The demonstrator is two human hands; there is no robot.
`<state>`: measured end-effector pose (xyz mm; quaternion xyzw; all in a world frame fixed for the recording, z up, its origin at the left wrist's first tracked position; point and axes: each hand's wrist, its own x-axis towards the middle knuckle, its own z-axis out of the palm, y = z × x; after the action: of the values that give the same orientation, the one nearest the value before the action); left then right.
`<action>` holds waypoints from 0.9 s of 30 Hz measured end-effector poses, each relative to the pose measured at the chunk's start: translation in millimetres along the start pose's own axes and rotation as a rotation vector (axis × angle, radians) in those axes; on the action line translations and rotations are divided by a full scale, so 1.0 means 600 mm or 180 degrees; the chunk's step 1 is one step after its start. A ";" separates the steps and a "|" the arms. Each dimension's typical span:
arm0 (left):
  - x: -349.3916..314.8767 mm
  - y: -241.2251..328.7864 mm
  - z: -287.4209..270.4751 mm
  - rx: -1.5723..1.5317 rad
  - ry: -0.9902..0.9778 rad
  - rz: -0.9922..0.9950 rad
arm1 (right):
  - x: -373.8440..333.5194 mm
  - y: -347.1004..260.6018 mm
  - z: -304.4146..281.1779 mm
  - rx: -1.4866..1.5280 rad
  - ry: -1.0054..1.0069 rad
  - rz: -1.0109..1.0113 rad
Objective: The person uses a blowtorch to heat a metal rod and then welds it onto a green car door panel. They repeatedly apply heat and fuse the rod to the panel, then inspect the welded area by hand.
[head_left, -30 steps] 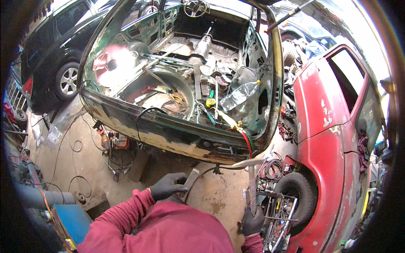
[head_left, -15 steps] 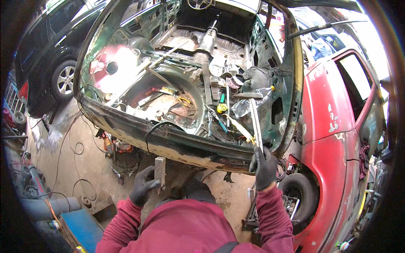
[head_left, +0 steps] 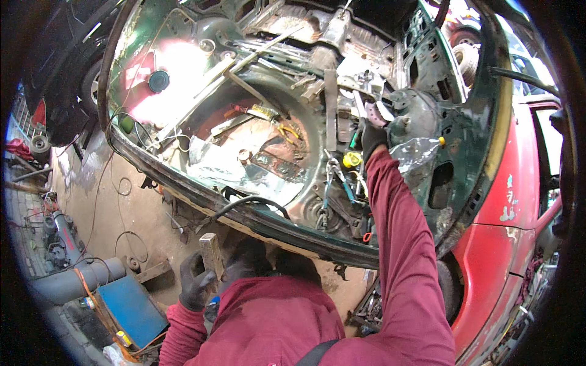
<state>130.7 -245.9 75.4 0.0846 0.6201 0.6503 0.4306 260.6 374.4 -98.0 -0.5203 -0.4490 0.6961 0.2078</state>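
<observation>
My left hand, in a dark glove, is closed on an upright grey rectangular block in front of the car body's rear edge. My right arm stretches over that edge into the trunk. There my gloved right hand appears closed around a hammer; its pale handle points away from me, among metal parts, and the grip is mostly hidden. Close by lie a curved pinkish brake shoe, a yellow round piece, a clear plastic bottle and blue-handled pliers.
The stripped green car body spans the view ahead. Its round spare-wheel well holds a wire brush and yellow-handled pliers. A red car stands at the right. Left are a blue box, a grey cylinder and floor cables.
My right hand has reached forward, deeper into the trunk, taking the hammer along. The left hand still holds the block, a little lower in view. My view has shifted toward the trunk.
</observation>
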 end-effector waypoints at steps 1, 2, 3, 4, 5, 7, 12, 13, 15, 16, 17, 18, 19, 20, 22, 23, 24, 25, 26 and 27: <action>0.016 -0.003 -0.016 0.0078 -0.0089 0.0019 | 0.045 0.013 0.003 -0.0137 0.0116 0.0038; 0.032 -0.008 -0.040 0.0505 -0.0087 0.0022 | 0.085 0.030 0.001 -0.0468 0.0320 -0.0004; 0.046 -0.019 -0.069 0.0922 -0.0076 0.0042 | 0.123 0.053 0.002 -0.0939 0.0544 -0.0091; 0.059 -0.007 -0.072 0.1012 -0.0142 -0.0018 | 0.156 0.084 -0.006 -0.1507 0.0795 -0.0149; 0.080 0.014 -0.062 0.1068 -0.0243 -0.0072 | 0.183 0.110 -0.026 -0.2056 0.1010 -0.0141; 0.140 0.074 -0.034 0.0524 -0.0618 -0.0283 | 0.223 0.160 -0.074 -0.3041 0.1352 -0.0007; 0.222 0.173 -0.016 0.0626 -0.0459 -0.0289 | 0.187 0.229 -0.027 -0.3484 0.1118 0.0337; 0.245 0.188 -0.003 0.0600 -0.0447 -0.0387 | 0.162 0.214 -0.018 -0.3514 0.1056 0.0346; 0.298 0.207 0.029 0.0619 -0.0490 -0.0259 | 0.107 0.165 0.006 -0.3571 0.0943 0.0329; 0.329 0.211 0.044 0.0767 -0.0534 -0.0082 | 0.076 0.138 0.022 -0.3735 0.0960 0.0214; 0.361 0.216 0.059 0.0927 -0.0568 0.0118 | 0.047 0.110 0.042 -0.3890 0.0968 0.0087; 0.397 0.219 0.074 0.1074 -0.0609 0.0317 | 0.017 0.084 0.061 -0.4058 0.0988 -0.0033; 0.438 0.223 0.095 0.1277 -0.0835 0.0185 | -0.011 0.066 0.065 -0.4019 0.0969 -0.0149; 0.482 0.223 0.119 0.1474 -0.1070 0.0054 | -0.032 0.055 0.059 -0.3988 0.0958 -0.0261; 0.572 0.190 0.170 0.1490 -0.1387 0.0437 | -0.052 0.054 0.033 -0.3615 0.0531 -0.0679; 0.626 0.152 0.191 0.1521 -0.1505 0.0570 | -0.073 0.036 0.025 -0.3744 0.0393 -0.0630; 0.673 0.126 0.219 0.1562 -0.1624 0.0718 | -0.093 0.018 0.016 -0.3859 0.0259 -0.0595; 0.704 0.114 0.265 0.1898 -0.1622 0.0670 | -0.114 0.002 0.007 -0.3772 0.0194 -0.0329; 0.733 0.093 0.318 0.2195 -0.1658 0.0614 | -0.145 -0.016 -0.006 -0.3832 0.0311 -0.0216; 0.783 0.063 0.338 0.2428 -0.1634 0.0653 | -0.166 -0.026 -0.002 -0.3814 0.0354 -0.0492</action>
<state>-44.9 220.9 -46.5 0.4557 0.6767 0.3733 0.4417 296.2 307.8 -31.2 -0.5482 -0.7878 0.2768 -0.0482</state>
